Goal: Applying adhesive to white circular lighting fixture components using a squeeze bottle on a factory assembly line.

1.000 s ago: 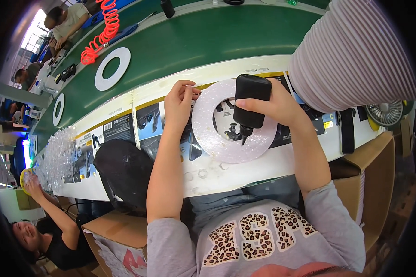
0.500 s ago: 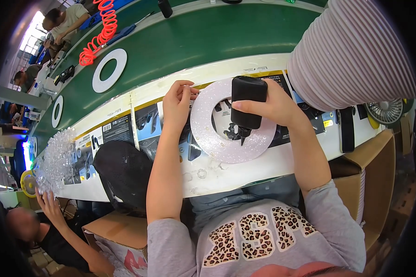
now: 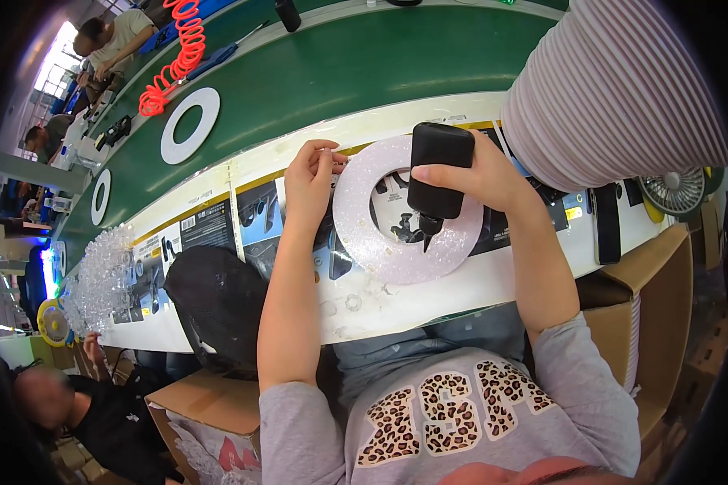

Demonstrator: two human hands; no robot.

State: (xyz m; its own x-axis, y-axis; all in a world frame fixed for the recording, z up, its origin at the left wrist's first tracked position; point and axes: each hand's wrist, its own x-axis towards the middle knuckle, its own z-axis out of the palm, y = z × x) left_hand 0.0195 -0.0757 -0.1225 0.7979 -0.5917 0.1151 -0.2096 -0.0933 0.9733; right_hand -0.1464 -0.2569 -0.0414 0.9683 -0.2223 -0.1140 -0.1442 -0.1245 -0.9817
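A flat white ring [image 3: 360, 250] with a glittery surface lies in front of me on the white worktop. My right hand [image 3: 484, 174] is wrapped round a black squeeze bottle [image 3: 441, 171], tipped so that its narrow nozzle [image 3: 429, 236] points down at the near right part of the ring. Whether the tip touches the surface, I cannot tell. My left hand [image 3: 311, 170] has its fingers curled at the ring's far left rim, closed against the edge. Printed sheets show through the ring's centre hole.
A tall stack of white rings [image 3: 598, 97] rises at the right, beside a small fan [image 3: 673, 192]. A black cap [image 3: 217, 303] and a heap of clear plastic pieces [image 3: 101, 271] are at the left. Beyond runs a green conveyor belt [image 3: 340, 73] carrying white rings. A co-worker [image 3: 97, 404] sits lower left.
The bottle in my right hand has shifted slightly right and away from me. My left hand stays at the rim. The co-worker's hand has dropped away from the clear pieces.
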